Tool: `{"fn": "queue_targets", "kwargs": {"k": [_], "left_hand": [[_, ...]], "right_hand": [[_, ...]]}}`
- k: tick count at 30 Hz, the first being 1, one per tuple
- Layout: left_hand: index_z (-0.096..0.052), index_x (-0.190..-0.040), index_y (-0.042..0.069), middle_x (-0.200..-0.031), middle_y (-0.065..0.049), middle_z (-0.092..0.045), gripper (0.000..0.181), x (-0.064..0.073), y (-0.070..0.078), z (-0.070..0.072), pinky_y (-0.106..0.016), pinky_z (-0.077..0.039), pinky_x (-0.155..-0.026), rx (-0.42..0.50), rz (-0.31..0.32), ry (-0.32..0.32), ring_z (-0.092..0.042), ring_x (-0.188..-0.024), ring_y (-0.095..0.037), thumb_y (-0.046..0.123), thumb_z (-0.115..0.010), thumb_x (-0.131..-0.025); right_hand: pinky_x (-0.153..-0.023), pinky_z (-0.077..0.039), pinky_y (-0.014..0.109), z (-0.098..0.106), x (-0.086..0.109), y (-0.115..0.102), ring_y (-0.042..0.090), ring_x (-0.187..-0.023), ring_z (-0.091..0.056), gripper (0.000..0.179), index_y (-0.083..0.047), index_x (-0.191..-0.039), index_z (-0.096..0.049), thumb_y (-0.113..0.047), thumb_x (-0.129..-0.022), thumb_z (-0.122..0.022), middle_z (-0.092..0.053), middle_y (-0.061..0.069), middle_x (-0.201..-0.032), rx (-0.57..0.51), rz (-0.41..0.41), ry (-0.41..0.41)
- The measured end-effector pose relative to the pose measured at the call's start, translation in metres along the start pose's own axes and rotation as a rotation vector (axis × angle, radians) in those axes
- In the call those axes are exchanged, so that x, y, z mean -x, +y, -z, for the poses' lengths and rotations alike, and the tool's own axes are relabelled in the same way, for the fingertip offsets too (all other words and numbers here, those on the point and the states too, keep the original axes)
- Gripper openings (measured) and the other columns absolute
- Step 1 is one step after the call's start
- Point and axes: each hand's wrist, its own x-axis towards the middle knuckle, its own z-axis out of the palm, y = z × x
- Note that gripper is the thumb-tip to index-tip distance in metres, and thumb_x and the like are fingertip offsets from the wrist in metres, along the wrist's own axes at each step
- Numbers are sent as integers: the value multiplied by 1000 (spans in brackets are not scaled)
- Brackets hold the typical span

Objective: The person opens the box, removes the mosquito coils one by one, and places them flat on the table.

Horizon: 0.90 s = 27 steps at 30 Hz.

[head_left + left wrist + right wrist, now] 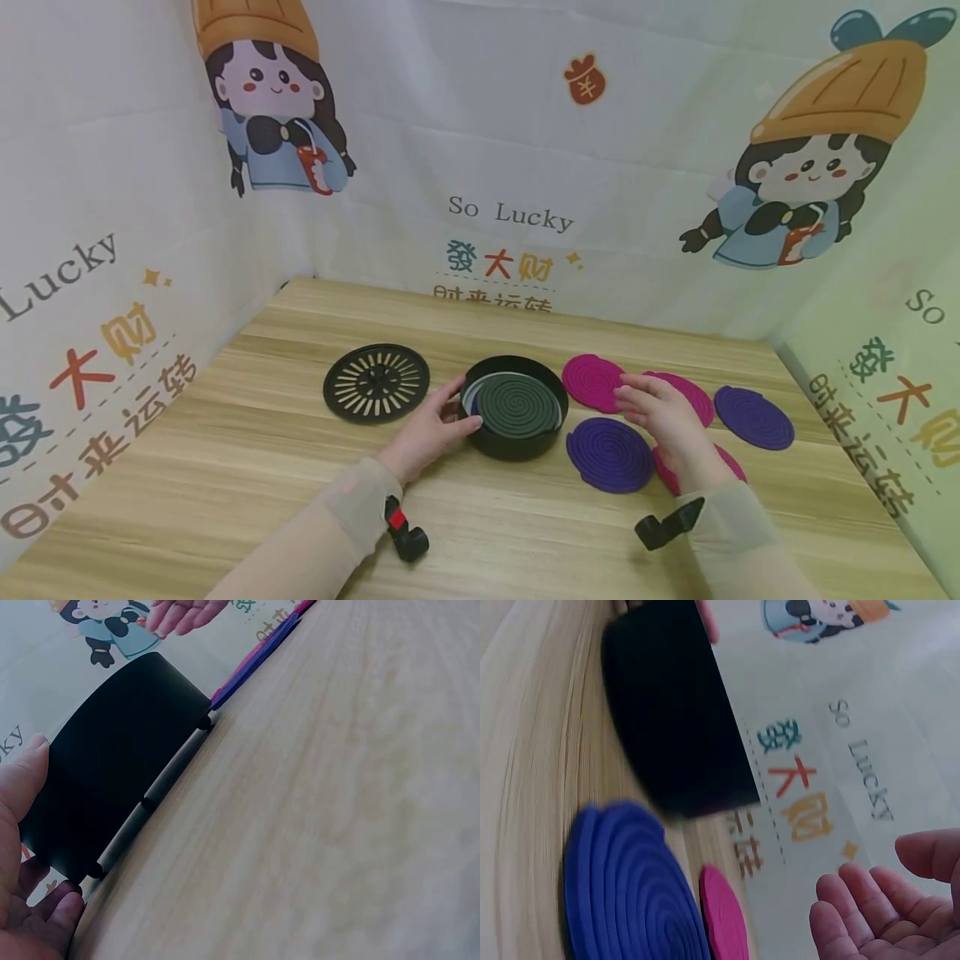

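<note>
My left hand (426, 437) grips the near left side of a round black mosquito coil holder (513, 452), thumb at its rim and the other fingers lower on the wall. Small feet lift the holder's base (124, 750) in the left wrist view. Inside it lies a dark green mosquito coil (517, 404), with white and blue edges under it. To the right, my right hand (671, 421) hovers over flat coils with fingers spread loosely and an empty palm. Nearest to it are a purple coil (609, 455) and a magenta coil (592, 383).
Left of the holder lies its slotted black lid (377, 383). Another magenta coil (693, 398) sits behind the right hand, one more (733, 463) is partly under the wrist, and a purple coil (753, 418) lies farthest right. Printed cloth (390, 167) hangs around the wooden table (255, 467).
</note>
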Motion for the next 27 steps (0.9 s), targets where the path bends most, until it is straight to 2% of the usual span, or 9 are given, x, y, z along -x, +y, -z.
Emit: {"fn": "queue_targets", "kwargs": {"k": [2,6,10,15,19,27], "left_hand": [[-33,-151,15,-139,-18,-49,78,-1,-1,0,-33,-47,-92,1,-5,1,-50,-123,-29,17,-75,-85],[-32,-151,15,-138,-18,-49,78,-2,-3,0,-34,-47,-92,-3,-13,0,-51,-123,-29,17,-75,-85],[-32,-151,16,-139,-17,-48,78,-1,-3,0,-34,-46,-93,0,-2,-7,-50,-123,-29,16,-74,-86],[-32,-151,19,-139,-16,-47,78,-1,-1,1,-35,-45,-94,-5,17,-11,-48,-124,-28,18,-74,-86],[-32,-151,18,-140,-17,-47,77,0,0,1,-35,-45,-94,1,12,-16,-48,-125,-28,17,-74,-86],[-32,-151,17,-140,-17,-46,77,1,1,0,-37,-45,-95,9,9,-15,-47,-126,-29,16,-73,-86]], "right_hand": [[-96,-45,33,-12,-4,-3,13,-102,-60,47,9,-140,-38,-16,-101,-49,-56,20,-126,-4,14,-18],[-101,-41,44,-35,-11,-8,25,-110,-59,46,10,-137,-40,-13,-100,-51,-55,23,-126,-62,40,-39],[-101,-41,43,-54,-19,-12,28,-112,-57,43,12,-135,-41,-8,-99,-51,-57,22,-123,-120,45,-41],[-105,-37,45,-75,-25,-16,34,-119,-51,43,12,-137,-38,-6,-100,-47,-49,31,-131,-151,53,-73],[-108,-33,46,-86,-29,-17,38,-128,-42,46,10,-140,-36,-9,-100,-49,-44,29,-138,-150,58,-100],[-110,-26,50,-101,-35,-16,33,-130,-41,45,2,-139,-44,-14,-98,-54,-48,20,-138,-51,44,-49]]}}
